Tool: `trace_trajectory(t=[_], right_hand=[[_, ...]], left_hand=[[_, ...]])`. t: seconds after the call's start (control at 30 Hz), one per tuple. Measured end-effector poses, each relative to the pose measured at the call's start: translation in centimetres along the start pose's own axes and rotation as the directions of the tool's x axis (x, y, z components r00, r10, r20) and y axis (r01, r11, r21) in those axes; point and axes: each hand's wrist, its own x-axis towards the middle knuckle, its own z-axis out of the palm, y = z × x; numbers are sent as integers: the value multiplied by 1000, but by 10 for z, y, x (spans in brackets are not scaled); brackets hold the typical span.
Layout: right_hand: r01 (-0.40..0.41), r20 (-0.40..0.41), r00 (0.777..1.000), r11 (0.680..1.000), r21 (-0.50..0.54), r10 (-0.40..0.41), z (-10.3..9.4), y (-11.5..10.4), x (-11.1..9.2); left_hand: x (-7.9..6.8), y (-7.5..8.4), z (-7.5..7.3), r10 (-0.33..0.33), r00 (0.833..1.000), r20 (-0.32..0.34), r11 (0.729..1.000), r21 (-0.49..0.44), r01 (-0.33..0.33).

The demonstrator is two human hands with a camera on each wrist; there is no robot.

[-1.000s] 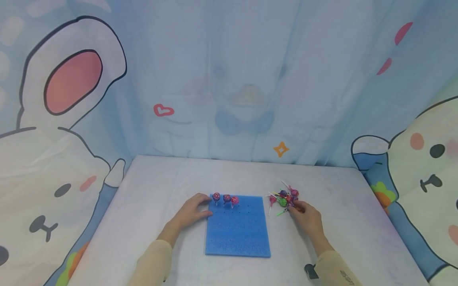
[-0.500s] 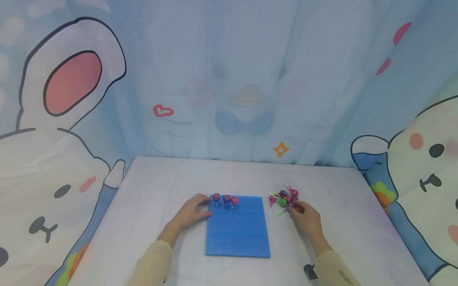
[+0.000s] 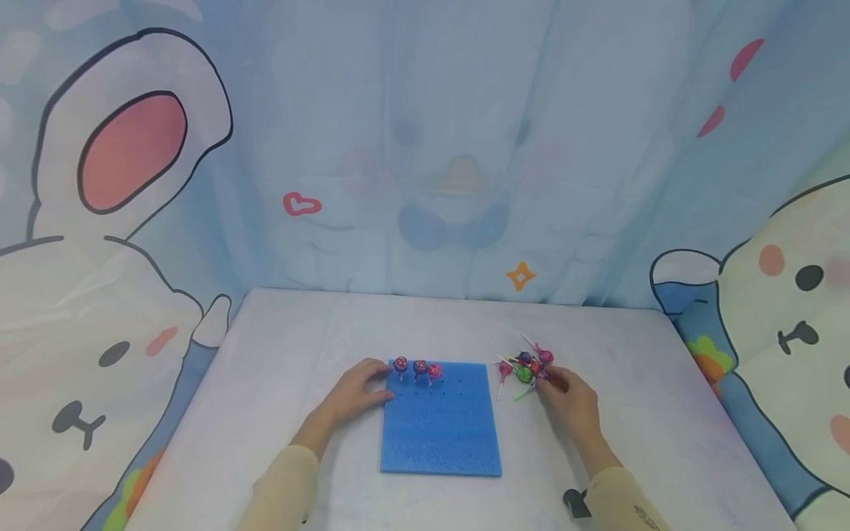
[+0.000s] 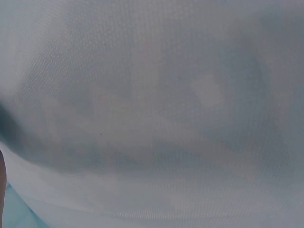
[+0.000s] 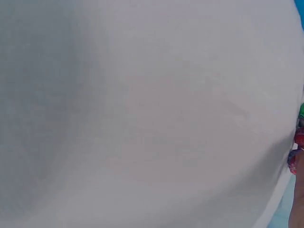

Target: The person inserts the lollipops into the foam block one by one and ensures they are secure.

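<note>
In the head view, a blue foam board with rows of small holes lies on the table. Three lollipops stand upright along its back left part, among them a pink one. My left hand rests at the board's left edge, thumb and fingers spread apart along it. To the right of the board is a loose pile of wrapped lollipops, red, pink, purple and green. My right hand has its bent fingers at the pile's near right side, touching a purple-wrapped one; I cannot tell whether they pinch it.
A white cloth covers the table. A small black object lies by the right sleeve. Behind the table hangs a light blue curtain with cartoon prints. The left wrist view shows mostly pale cloth.
My right fingertips have shifted slightly at the pile's near right side. My left hand, the board and its three lollipops have stayed in place.
</note>
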Motion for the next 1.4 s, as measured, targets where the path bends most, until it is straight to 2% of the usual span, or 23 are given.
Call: trace_trajectory(t=[0.23, 0.5, 0.67, 0.83, 0.93, 1.13, 1.4], right_hand=[[48, -17, 999, 999, 2, -48, -2, -9, 1], [132, -77, 989, 990, 39, -129, -1, -23, 3], [166, -89, 984, 980, 112, -156, 2, -33, 4], [200, -101, 977, 970, 137, -187, 9, -47, 4], [215, -101, 974, 964, 155, -201, 13, -56, 3], [263, -75, 965, 941, 214, -252, 20, -77, -1], [360, -101, 933, 900, 246, -346, 33, -93, -3]], left_hand=[[1, -4, 1, -4, 1000, 1, 1000, 11, 4], [2, -7, 2, -2, 1000, 1, 1000, 11, 2], [0, -6, 3, 34, 999, -22, 999, 9, -34], [-1, -8, 4, 99, 994, -53, 994, 54, -96], [-1, -8, 4, 85, 995, -46, 995, 48, -83], [1, -7, 2, 11, 1000, -4, 1000, 4, -11], [3, -8, 4, -6, 1000, 12, 1000, 18, 6]])
